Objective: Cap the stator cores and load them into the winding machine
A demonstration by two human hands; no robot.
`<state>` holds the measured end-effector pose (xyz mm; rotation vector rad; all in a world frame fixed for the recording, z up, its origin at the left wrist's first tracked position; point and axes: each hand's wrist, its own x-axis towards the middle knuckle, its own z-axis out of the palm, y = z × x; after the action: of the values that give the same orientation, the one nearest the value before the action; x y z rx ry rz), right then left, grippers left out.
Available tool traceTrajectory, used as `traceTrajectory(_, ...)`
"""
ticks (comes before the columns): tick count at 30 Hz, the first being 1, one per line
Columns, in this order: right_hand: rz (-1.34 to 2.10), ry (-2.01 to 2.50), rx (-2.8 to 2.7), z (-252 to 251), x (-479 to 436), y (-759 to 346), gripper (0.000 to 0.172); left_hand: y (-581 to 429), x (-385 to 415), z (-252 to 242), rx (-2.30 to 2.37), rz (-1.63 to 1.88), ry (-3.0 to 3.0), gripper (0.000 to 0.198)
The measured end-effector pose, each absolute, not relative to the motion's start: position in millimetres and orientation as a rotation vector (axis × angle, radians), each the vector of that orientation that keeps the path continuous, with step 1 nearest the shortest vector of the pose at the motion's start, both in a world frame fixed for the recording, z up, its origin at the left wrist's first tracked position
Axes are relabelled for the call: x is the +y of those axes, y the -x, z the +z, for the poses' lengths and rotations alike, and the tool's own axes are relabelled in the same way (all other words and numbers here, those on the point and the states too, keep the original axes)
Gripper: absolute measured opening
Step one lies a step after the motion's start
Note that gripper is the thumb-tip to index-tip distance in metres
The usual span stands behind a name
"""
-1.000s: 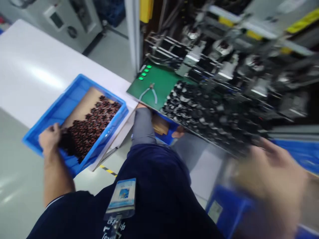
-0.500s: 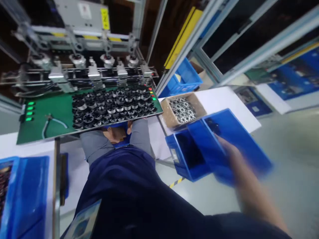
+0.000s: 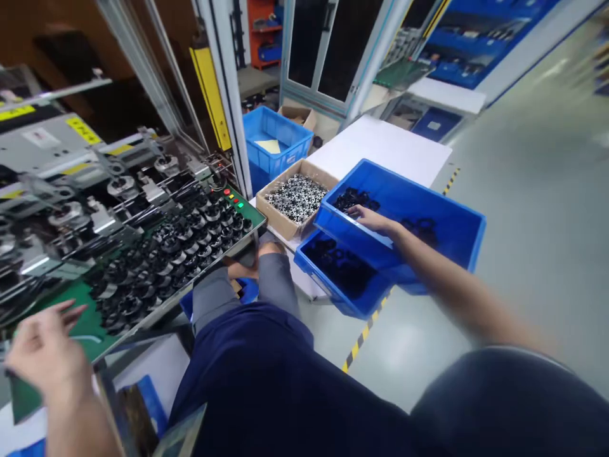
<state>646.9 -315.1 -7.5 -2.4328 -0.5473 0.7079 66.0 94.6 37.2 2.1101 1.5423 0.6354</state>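
Note:
Inside the upper blue bin (image 3: 457, 235), my right hand (image 3: 373, 220) has its fingers stretched over a pile of black plastic parts (image 3: 354, 198). Its fingertips are at the pile, and nothing held in them shows. My left hand (image 3: 47, 349) is over the left end of the green work plate (image 3: 61, 295), its fingers loosely bent and apart, with no part visible in it. By that hand lies a light-blue handle (image 3: 90, 338) of a tool, mostly hidden. Rows of black ring-shaped parts with metal pieces (image 3: 166, 260) cover much of the plate.
A cardboard box (image 3: 280, 228) of silvery metal rings (image 3: 299, 197) stands beside the upper bin. Below is another blue bin (image 3: 356, 311) with black parts. The machine's clamps (image 3: 104, 219) line the plate's back. A yellow guard post (image 3: 209, 95) and a blue crate (image 3: 276, 139) stand behind.
The view has turned to the right. My right hand has moved deeper to the black parts at the bin's far left end. My left hand has come into view over the plate.

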Motion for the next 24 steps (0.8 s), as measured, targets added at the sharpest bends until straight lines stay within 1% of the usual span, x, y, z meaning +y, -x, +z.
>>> traceTrajectory(2, 0.728, 2.381, -0.502, -19, -317, -653, 0.039, -106, 88, 34, 1.387, 0.849, -2.074, 0.051)
traceTrajectory(4, 0.75, 2.327, -0.475, -30, -320, -658, 0.047, -168, 86, 30, 1.131, 0.823, -2.137, 0.039)
traceTrajectory(6, 0.79, 2.273, -0.458, -38, -325, -665, 0.057, -245, 86, 28, 0.865, 0.681, -2.261, 0.039)
traceTrajectory(8, 0.828, 2.216, -0.453, -43, -330, -671, 0.059, -328, 85, 27, 0.614, 0.492, -2.4, 0.042)
traceTrajectory(11, 0.828, 2.164, -0.471, -48, -336, -675, 0.051, -448, 80, 17, 0.297, 0.108, -2.661, 0.037)
traceTrajectory(15, 0.775, 2.18, -0.54, -49, -338, -672, 0.045, -568, 76, -19, 0.178, -0.328, -2.94, 0.035)
traceTrajectory(19, 0.639, 2.266, -0.577, -42, -341, -672, 0.02, -620, 80, -60, 0.106, -0.763, -3.106, 0.013)
traceTrajectory(21, 0.55, 2.313, -0.575, -36, -344, -674, 0.02, -627, 83, -74, 0.064, -0.865, -3.148, 0.016)
traceTrajectory(24, 0.4, 2.412, -0.582, -29, -347, -678, 0.03, -629, 87, -81, 0.014, -0.881, -3.167, 0.018)
